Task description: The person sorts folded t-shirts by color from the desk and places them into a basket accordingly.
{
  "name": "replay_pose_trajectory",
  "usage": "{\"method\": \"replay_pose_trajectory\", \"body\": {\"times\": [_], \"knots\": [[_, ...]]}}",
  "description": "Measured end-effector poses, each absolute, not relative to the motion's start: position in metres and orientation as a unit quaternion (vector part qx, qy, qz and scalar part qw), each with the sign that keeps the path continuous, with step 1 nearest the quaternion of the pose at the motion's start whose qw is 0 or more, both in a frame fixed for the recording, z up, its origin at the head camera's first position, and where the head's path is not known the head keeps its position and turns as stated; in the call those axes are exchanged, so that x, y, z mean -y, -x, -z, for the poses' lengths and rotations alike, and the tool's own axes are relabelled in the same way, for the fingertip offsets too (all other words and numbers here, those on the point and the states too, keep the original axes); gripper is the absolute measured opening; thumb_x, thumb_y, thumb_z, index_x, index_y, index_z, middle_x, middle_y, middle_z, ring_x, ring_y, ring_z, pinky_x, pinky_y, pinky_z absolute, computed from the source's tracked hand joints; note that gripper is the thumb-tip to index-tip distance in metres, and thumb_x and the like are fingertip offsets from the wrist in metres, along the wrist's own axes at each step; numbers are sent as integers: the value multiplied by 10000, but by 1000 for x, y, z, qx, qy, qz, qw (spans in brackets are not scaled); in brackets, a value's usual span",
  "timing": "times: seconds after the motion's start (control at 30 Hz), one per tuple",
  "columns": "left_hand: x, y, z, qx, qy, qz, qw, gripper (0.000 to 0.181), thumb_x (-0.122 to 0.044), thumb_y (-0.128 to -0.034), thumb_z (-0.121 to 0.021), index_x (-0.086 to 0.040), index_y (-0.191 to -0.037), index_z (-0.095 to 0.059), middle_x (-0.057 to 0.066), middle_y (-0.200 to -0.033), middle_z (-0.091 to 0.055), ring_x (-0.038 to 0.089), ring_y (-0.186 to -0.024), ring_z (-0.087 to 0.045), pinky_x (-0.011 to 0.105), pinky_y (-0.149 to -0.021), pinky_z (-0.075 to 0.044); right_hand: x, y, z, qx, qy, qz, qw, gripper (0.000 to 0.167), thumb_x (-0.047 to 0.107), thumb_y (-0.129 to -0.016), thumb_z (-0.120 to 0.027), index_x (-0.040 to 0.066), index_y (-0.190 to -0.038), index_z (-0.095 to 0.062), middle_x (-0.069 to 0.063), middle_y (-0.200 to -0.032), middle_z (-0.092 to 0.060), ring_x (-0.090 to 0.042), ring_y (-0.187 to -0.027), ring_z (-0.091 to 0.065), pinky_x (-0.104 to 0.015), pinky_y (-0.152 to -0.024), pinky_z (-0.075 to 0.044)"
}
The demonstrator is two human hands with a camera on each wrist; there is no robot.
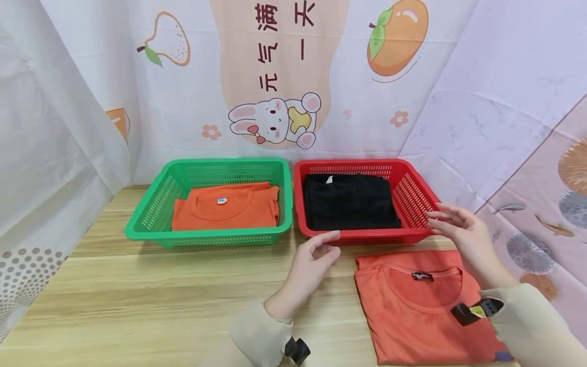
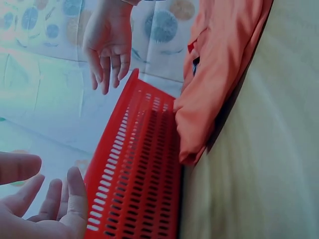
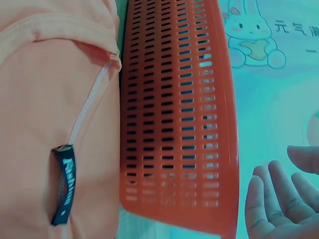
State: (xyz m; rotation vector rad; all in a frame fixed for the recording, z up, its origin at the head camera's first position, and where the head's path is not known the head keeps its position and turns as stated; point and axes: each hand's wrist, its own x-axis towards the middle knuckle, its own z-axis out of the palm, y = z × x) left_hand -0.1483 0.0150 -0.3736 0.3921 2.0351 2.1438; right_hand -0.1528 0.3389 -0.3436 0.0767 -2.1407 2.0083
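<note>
Holding our left hand (image 1: 308,267) and right hand (image 1: 469,242) apart, fingers relaxed, we see one folded coral T-shirt (image 1: 422,331) on the bench (image 1: 137,300), one orange T-shirt (image 1: 220,209) in one green basket (image 1: 197,235), and black folded clothing (image 1: 350,204) in one red basket (image 1: 380,233).

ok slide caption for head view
Left hand and right hand near a red basket of black clothing, folded orange shirt on table.

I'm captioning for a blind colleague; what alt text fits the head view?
A person's left hand and right hand, both empty, hover near a red basket of folded black clothing. A folded coral shirt lies in front on the wooden table; at left, a green basket holds an orange shirt.
</note>
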Motion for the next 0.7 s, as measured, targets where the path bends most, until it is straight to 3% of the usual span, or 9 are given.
{"method": "replay_pose_trajectory", "body": {"times": [0.27, 0.4, 0.5, 0.7], "knots": [[-25, 134, 385, -676, -109, -720, 108, 333, -44, -935, -632, -26, -1267, -660, 204, -1118, -681, 141, -803, -640, 196, -599, -467, -361, 139, 357, 675, -55, -728, 108, 398, -86, -965, -521, 223, -1157, -684, 89, -999, -760, -24, -875, -723, -161, -727, -567], [-31, 128, 392, -676, -108, -718, 126, 325, -20, -921, -635, -2, -1243, -668, 254, -1065, -681, 158, -848, -648, 206, -646, -501, -376, 130, 363, 658, -59, -745, 92, 415, -108, -972, -485, 185, -1170, -703, 62, -1026, -763, -37, -907, -725, -169, -743, -570], [-34, 125, 395, -677, -110, -716, 130, 315, -14, -918, -637, 25, -1230, -666, 270, -1064, -685, 200, -869, -662, 229, -713, -529, -386, 124, 367, 666, -40, -740, 86, 406, -90, -978, -490, 200, -1146, -718, 87, -1026, -757, -32, -896, -725, -165, -741, -569], [-36, 120, 400, -679, -98, -712, 149, 333, -35, -912, -642, 37, -1237, -654, 270, -1016, -691, 149, -790, -625, 234, -614, -466, -403, 112, 376, 696, 19, -714, 70, 394, -32, -989, -515, 294, -1042, -730, 166, -972, -742, 11, -841, -714, -147, -690, -559]]}}
